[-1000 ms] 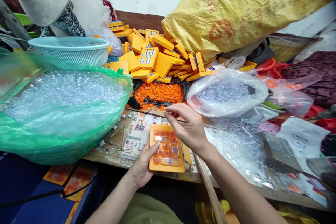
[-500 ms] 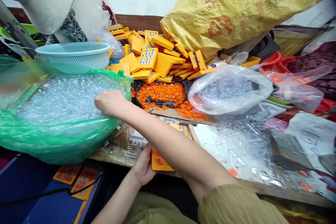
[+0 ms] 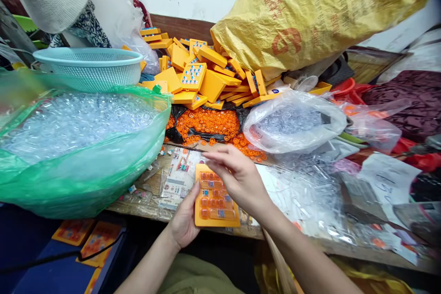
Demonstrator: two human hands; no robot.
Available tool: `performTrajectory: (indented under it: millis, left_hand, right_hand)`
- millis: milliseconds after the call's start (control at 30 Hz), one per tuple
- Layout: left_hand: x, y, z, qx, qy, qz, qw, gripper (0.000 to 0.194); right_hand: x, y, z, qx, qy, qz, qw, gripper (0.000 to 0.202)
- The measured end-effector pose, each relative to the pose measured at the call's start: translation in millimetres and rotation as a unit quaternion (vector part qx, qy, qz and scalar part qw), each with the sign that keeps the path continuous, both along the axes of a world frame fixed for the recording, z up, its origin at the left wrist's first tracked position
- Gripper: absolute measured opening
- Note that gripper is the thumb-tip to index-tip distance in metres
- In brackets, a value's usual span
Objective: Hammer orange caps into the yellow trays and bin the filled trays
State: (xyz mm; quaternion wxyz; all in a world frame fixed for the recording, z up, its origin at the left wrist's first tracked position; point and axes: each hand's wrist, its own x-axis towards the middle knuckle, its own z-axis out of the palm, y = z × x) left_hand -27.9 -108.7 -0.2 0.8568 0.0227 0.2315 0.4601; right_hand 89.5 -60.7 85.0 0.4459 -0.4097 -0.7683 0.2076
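My left hand [image 3: 186, 218] grips the left edge of a yellow plastic game board [image 3: 199, 195], thumb on its rim. The board is tilted up over the bench edge. Its face carries rows of orange rings under clear covers, with small blue-and-red printed bits among them. My right hand [image 3: 237, 179] is over the board's upper right corner, fingers bent and drawn together, hiding part of it. Whatever those fingers hold is too small or hidden to make out. To the left, a green plastic bag [image 3: 138, 156] holds many clear plastic pieces [image 3: 82, 119].
Yellow boards [image 3: 210, 80] are heaped at the back, with orange rings [image 3: 206, 124] in a black bag before them. A white bag [image 3: 296, 119] of clear pieces stands right. A blue basket [image 3: 93, 69] is behind the green bag. Finished-looking boards [image 3: 99, 243] lie lower left.
My right hand has moved from the clear pieces in the green bag to above the board. The board, mostly covered by my arm before, now shows in my left hand.
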Motion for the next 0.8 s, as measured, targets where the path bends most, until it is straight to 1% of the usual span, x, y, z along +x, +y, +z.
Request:
performTrajectory:
  millis: [33, 100, 133, 200, 300, 367, 467, 533, 600, 633, 667, 700, 733, 767, 800]
  left_hand:
    - [0.6, -0.3, 1.4, 0.002, 0.002, 0.002, 1.000, 0.042]
    - [2.3, -0.9, 3.4, 0.001, 0.013, 0.003, 1.000, 0.043]
    - [3.5, -1.3, 3.9, 0.001, 0.022, 0.005, 1.000, 0.043]
    - [6.3, -2.7, 4.4, 0.005, 0.044, 0.016, 0.999, 0.043]
    - [10.4, -5.9, 6.0, 0.024, 0.080, 0.043, 0.996, 0.042]
    - [12.0, -8.0, 8.4, 0.039, 0.107, 0.058, 0.992, 0.040]
    - [12.1, -10.7, 13.1, 0.061, 0.142, 0.067, 0.986, 0.038]
    - [11.7, -12.4, 16.4, 0.077, 0.152, 0.073, 0.983, 0.041]
    - [11.8, -14.2, 20.0, 0.087, 0.159, 0.079, 0.980, 0.045]
    - [12.2, -15.0, 22.0, 0.088, 0.166, 0.082, 0.979, 0.047]
    - [12.9, -15.8, 24.1, 0.088, 0.175, 0.085, 0.977, 0.050]
    - [13.7, -16.5, 26.0, 0.087, 0.184, 0.089, 0.975, 0.052]
    - [14.7, -17.2, 27.6, 0.088, 0.192, 0.093, 0.973, 0.054]
    - [15.7, -17.8, 28.7, 0.090, 0.199, 0.096, 0.971, 0.055]
    - [16.6, -18.4, 28.9, 0.093, 0.205, 0.099, 0.969, 0.055]
  right_hand:
    - [12.1, -12.1, -13.3, -0.033, 0.032, -0.031, 0.998, 0.022]
    - [24.9, -32.7, -36.3, -0.048, 0.050, -0.059, 0.996, 0.020]
    - [26.4, -40.5, -44.8, -0.046, 0.056, -0.067, 0.995, 0.019]
    - [23.4, -50.8, -54.8, -0.036, 0.067, -0.080, 0.994, 0.018]
    - [16.3, -55.0, -55.4, -0.026, 0.089, -0.093, 0.991, 0.018]
    - [14.5, -54.3, -51.7, -0.019, 0.080, -0.077, 0.994, 0.019]
    - [14.5, -53.4, -48.8, -0.002, 0.037, -0.043, 0.998, 0.021]
    - [14.5, -54.2, -51.2, 0.021, 0.016, -0.064, 0.998, 0.020]
    - [14.4, -55.7, -56.1, 0.033, 0.002, -0.123, 0.992, 0.014]
    - [14.5, -56.3, -58.9, 0.024, 0.004, -0.159, 0.987, 0.009]
    - [14.6, -56.6, -61.2, 0.000, 0.020, -0.195, 0.981, 0.015]
    - [14.7, -56.8, -62.9, -0.041, 0.047, -0.223, 0.973, 0.028]
    - [14.7, -56.7, -63.7, -0.096, 0.085, -0.237, 0.963, 0.043]
    - [14.8, -56.4, -63.6, -0.155, 0.129, -0.233, 0.951, 0.057]
    - [14.6, -56.1, -62.7, -0.213, 0.170, -0.214, 0.938, 0.067]
